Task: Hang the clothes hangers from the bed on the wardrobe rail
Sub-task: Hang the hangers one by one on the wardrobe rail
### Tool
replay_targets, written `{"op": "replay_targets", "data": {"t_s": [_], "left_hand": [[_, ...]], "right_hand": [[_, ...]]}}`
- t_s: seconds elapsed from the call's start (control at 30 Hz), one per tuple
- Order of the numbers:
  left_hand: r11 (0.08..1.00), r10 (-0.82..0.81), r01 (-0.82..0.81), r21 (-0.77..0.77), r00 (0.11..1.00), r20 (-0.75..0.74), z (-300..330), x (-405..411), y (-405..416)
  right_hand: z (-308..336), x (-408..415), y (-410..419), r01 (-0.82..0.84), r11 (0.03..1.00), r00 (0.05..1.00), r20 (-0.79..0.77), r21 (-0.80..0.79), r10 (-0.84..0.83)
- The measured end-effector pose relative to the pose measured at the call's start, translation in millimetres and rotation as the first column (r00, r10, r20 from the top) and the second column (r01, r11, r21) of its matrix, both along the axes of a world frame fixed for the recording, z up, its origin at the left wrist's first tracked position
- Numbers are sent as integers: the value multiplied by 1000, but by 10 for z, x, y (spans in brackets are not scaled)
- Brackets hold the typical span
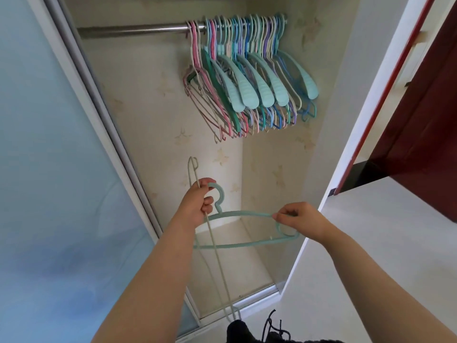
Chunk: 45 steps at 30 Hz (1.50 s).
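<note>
Teal hanger [247, 215] btwn hands, R hand [303, 222] pinching shoulder, L hand [197, 206] gripping hook

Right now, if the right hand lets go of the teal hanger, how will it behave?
The teal hanger would probably swing down from the left hand, which holds its hook. It looks thin, so likely light and a little springy. It may tangle with the white hanger held alongside.
</note>
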<state>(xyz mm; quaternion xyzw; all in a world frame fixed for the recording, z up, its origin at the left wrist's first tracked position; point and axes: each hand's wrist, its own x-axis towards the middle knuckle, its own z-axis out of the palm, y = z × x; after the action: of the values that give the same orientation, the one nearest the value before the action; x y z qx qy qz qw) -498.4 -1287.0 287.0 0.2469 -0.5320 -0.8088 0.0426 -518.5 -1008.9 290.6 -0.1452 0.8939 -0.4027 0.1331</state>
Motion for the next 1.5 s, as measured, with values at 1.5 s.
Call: {"op": "replay_targets", "data": {"t_s": [1.5], "left_hand": [[784, 420, -467, -410, 884, -203, 216, 146, -390]], "right_hand": [[999, -157, -257, 114, 988, 877, -478, 102, -52]]}}
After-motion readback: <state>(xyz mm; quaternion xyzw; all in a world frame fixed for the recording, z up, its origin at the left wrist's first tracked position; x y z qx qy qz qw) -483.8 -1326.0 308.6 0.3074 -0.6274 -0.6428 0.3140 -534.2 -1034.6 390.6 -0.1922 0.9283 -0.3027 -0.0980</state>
